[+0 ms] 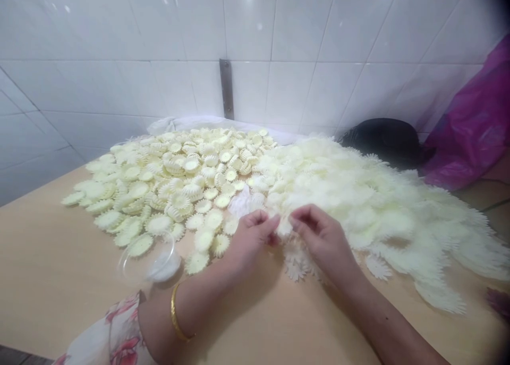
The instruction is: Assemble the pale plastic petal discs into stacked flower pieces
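Observation:
My left hand and my right hand meet at the middle of a wooden table, both pinching a pale cream frilled paper piece between their fingertips. To the right spreads a loose heap of flat frilled pieces. On the left lies a spread of small folded round rosettes, pale yellow-white. A gold bangle circles my left wrist, below it a floral sleeve.
A small clear plastic cup with white stuff in it stands left of my left arm. A black rounded object and a magenta plastic bag sit at the back right against the white tiled wall.

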Demonstrator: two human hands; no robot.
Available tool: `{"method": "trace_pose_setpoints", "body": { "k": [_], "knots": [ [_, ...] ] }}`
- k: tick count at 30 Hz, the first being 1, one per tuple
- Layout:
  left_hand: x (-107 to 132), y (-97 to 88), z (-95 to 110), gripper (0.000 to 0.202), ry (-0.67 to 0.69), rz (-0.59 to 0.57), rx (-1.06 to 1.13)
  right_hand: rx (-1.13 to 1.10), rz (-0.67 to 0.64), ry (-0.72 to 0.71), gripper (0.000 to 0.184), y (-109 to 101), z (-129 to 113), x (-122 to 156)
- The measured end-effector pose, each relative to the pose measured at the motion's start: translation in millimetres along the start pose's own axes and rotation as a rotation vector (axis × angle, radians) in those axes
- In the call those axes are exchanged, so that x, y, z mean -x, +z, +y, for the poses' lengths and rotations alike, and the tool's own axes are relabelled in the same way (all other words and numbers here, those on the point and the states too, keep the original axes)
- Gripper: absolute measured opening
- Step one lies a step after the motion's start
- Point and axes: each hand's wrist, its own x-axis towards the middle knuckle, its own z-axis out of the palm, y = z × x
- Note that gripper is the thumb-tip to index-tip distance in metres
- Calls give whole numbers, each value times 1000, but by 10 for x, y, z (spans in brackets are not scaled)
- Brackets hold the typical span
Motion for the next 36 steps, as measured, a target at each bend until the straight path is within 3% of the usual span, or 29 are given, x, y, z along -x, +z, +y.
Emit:
{"method": "trace_pose_setpoints", "body": {
  "k": [3,7,14,20,30,36],
  "knots": [
    [14,28,18,27,-33,23,80,131,-54,-133,11,9,-16,19],
    [-15,-13,-4,29,-17,-54,92,185,-172,-185,12,12,-6,34],
    [-65,-71,-13,22,-70,-221,124,283,-123,-227,18,-38,36,6],
    [-86,-92,-46,18,-34,-178,73,461,-134,-338,23,-35,34,15],
    [-77,-73,-42,22,-14,-190,-47,760,77,-448,18,17,75,16],
    [-84,-79,-58,22,96,-149,-188,961,190,-460,19,54,109,-5]
  ]
}}
